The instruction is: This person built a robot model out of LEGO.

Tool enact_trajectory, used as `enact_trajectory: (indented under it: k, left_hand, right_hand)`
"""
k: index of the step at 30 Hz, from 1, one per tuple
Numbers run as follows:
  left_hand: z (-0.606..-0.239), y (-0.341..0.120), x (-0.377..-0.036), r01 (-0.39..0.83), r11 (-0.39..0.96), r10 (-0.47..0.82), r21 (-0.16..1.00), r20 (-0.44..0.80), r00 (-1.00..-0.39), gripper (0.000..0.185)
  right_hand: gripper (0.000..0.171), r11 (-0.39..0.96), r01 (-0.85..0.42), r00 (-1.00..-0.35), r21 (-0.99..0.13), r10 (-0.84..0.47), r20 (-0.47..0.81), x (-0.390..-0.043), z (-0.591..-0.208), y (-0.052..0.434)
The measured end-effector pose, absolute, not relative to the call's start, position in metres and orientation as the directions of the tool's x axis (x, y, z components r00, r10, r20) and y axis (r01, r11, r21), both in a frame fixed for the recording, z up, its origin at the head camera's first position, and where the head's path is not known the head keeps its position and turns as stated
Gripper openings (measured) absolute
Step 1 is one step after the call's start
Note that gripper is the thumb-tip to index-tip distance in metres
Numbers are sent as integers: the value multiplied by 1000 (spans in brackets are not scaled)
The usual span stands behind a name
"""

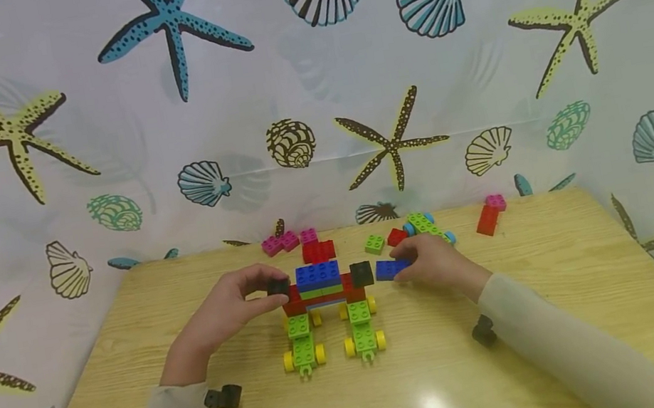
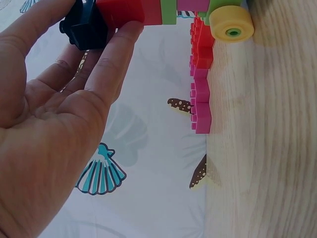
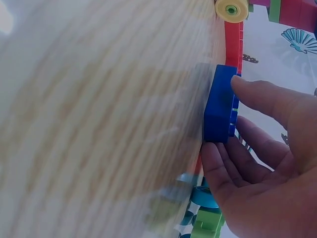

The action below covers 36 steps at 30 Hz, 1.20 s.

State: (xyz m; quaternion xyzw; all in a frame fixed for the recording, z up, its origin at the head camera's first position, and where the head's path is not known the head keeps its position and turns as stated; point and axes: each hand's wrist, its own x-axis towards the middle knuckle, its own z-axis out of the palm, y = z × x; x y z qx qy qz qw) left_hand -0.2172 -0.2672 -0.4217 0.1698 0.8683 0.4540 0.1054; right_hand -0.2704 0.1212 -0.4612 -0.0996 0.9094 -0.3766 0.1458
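Observation:
In the head view my left hand pinches a black brick at the left end of a toy-brick build. The left wrist view shows this black brick against a red brick. The build has a blue brick on top, a second black brick at its right end and green wheeled bases with yellow wheels below. My right hand grips a loose blue brick at the table, right of the build. The right wrist view shows my thumb and fingers on that blue brick.
Behind the build lie red bricks and pink bricks. Beyond my right hand are a green brick, a red brick and a green base with blue wheels. Another red brick lies farther right. A patterned curtain hangs behind the table.

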Motion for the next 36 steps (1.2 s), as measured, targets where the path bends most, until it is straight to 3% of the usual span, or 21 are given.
enact_trajectory:
  k: [36]
  left_hand:
    - [-421, -268, -216, 195, 531, 393, 825, -36, -919, 42]
  right_hand:
    - [36, 709, -114, -938, -696, -308, -160, -271, -465, 118]
